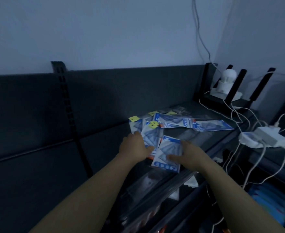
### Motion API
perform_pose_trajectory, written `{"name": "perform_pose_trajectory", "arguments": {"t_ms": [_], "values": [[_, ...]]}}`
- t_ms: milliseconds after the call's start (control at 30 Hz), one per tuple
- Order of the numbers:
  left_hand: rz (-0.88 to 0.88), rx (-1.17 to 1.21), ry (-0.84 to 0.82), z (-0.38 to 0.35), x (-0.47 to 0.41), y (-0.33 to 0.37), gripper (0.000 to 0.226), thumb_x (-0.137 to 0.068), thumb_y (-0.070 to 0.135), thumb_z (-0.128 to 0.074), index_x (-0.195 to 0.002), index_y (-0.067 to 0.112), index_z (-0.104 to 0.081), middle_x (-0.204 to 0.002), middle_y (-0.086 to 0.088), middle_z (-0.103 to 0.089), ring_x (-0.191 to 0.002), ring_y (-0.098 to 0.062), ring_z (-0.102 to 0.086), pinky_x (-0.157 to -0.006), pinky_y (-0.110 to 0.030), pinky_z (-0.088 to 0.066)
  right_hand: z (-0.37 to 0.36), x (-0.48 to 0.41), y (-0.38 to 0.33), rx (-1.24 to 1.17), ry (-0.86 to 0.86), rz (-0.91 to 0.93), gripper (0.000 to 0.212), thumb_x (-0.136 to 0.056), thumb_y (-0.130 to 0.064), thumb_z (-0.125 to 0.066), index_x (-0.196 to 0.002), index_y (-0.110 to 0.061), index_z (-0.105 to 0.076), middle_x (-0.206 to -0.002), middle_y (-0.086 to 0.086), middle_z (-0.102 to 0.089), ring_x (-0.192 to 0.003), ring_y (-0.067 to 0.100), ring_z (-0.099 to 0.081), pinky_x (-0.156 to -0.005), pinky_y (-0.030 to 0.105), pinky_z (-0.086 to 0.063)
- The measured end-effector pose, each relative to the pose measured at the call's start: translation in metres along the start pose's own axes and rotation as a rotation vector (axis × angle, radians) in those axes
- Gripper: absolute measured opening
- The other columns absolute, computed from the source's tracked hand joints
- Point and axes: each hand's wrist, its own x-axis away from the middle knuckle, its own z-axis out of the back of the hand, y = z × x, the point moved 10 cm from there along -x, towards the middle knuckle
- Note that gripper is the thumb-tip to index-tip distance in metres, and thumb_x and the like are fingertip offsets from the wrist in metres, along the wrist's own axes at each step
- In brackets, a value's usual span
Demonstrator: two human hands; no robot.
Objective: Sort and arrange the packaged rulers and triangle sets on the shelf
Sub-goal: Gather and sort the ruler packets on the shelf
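Several blue-and-white packaged triangle sets lie scattered on the dark shelf (pixel 104 132). One pack (pixel 167 149) lies nearest the front edge, and my right hand (pixel 186 153) grips its right side with the thumb on top. My left hand (pixel 135 145) rests flat on a loose pile of packs (pixel 148 132) with yellow hang tabs, just left of that pack. Two longer packs (pixel 212 125) lie flat further back, toward the right. The dim light hides the print on the packs.
A black router with antennas (pixel 235 91) and a small white camera (pixel 226 81) stand at the shelf's back right corner. White cables and a power adapter (pixel 264 137) hang at the right. A slotted upright (pixel 66 105) divides the shelf backing. Lower shelves hold blue items (pixel 269 204).
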Motion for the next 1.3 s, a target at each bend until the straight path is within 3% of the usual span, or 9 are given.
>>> {"name": "perform_pose_trajectory", "arguments": {"t_ms": [267,367,533,667,867,967,1067,1133,1300], "values": [[0.115,0.235,-0.025,-0.01,-0.024,-0.019,0.02,-0.076,0.024,-0.072,-0.089,0.01,-0.067,-0.094,-0.004,-0.068,-0.082,-0.017,-0.063,-0.062,-0.025,-0.047,0.004,-0.012,0.001,0.044,0.046,0.034,0.097,-0.075,-0.074,-0.055,-0.15,-0.023,-0.021,-0.152,0.006,-0.026,-0.139,0.029,-0.021,-0.111,0.044,-0.022],[0.168,0.179,-0.031,0.002,-0.02,-0.031,0.009,-0.083,0.02,-0.062,-0.086,0.012,-0.057,-0.089,-0.003,-0.059,-0.082,-0.019,-0.057,-0.064,-0.025,-0.041,0.007,-0.014,-0.001,0.021,0.031,0.05,0.089,-0.079,-0.067,-0.055,-0.15,-0.025,-0.021,-0.153,0.006,-0.023,-0.14,0.029,-0.019,-0.111,0.043,-0.021],[0.2,0.034,-0.035,0.017,-0.018,-0.047,0.025,-0.087,0.035,-0.056,-0.098,0.013,-0.05,-0.107,-0.007,-0.059,-0.087,-0.02,-0.055,-0.067,-0.027,-0.042,-0.002,-0.018,-0.011,0.114,0.015,0.134,0.081,-0.086,-0.065,-0.044,-0.15,-0.023,-0.018,-0.159,0.004,-0.016,-0.145,0.023,-0.012,-0.116,0.042,-0.01],[0.191,0.018,-0.026,0.007,-0.017,-0.039,0.048,-0.073,0.053,-0.072,-0.089,0.016,-0.046,-0.09,0.0,-0.052,-0.081,-0.017,-0.054,-0.056,-0.028,-0.036,-0.004,-0.016,-0.016,0.048,0.026,0.142,0.081,-0.085,-0.063,-0.05,-0.15,-0.023,-0.022,-0.155,0.004,-0.024,-0.14,0.027,-0.022,-0.113,0.041,-0.019],[0.231,-0.02,-0.073,0.008,-0.015,-0.055,0.048,-0.067,0.058,-0.073,-0.085,0.017,-0.056,-0.091,-0.001,-0.063,-0.08,-0.017,-0.061,-0.058,-0.026,-0.04,0.002,-0.013,-0.016,0.024,0.063,0.136,0.062,-0.088,-0.054,-0.053,-0.14,-0.022,-0.041,-0.147,0.004,-0.034,-0.133,0.029,-0.029,-0.108,0.04,-0.028],[0.257,-0.132,-0.019,0.023,-0.01,-0.063,0.046,-0.075,0.055,-0.067,-0.096,0.016,-0.054,-0.11,-0.005,-0.06,-0.094,-0.021,-0.058,-0.07,-0.029,-0.044,-0.001,-0.013,-0.025,0.009,0.051,0.198,0.046,-0.091,-0.05,-0.05,-0.127,-0.021,-0.054,-0.135,0.005,-0.045,-0.126,0.029,-0.038,-0.103,0.037,-0.033],[0.179,-0.076,0.102,0.032,-0.015,-0.053,0.051,-0.081,0.053,-0.062,-0.115,0.016,-0.056,-0.121,-0.008,-0.056,-0.107,-0.026,-0.054,-0.086,-0.036,-0.049,0.021,-0.015,-0.023,-0.082,0.21,0.256,0.024,-0.095,-0.027,-0.05,-0.109,-0.012,-0.063,-0.117,0.009,-0.057,-0.113,0.028,-0.049,-0.092,0.031,-0.035],[0.097,0.031,0.141,0.031,-0.02,-0.034,0.043,-0.085,0.049,-0.06,-0.113,0.016,-0.059,-0.116,-0.006,-0.06,-0.103,-0.024,-0.057,-0.086,-0.035,-0.051,0.035,-0.02,-0.008,-0.067,0.271,0.226,0.032,-0.094,-0.019,-0.051,-0.123,-0.006,-0.059,-0.129,0.011,-0.055,-0.118,0.026,-0.049,-0.096,0.029,-0.036],[0.0,0.055,0.07,0.009,-0.043,0.019,0.051,-0.088,0.052,-0.057,-0.11,0.007,-0.061,-0.112,-0.009,-0.063,-0.1,-0.026,-0.059,-0.076,-0.031,-0.047,0.025,-0.035,0.025,0.055,0.152,0.134,0.042,-0.093,-0.037,-0.05,-0.129,-0.017,-0.053,-0.13,0.005,-0.052,-0.119,0.026,-0.049,-0.095,0.037,-0.044]]}}
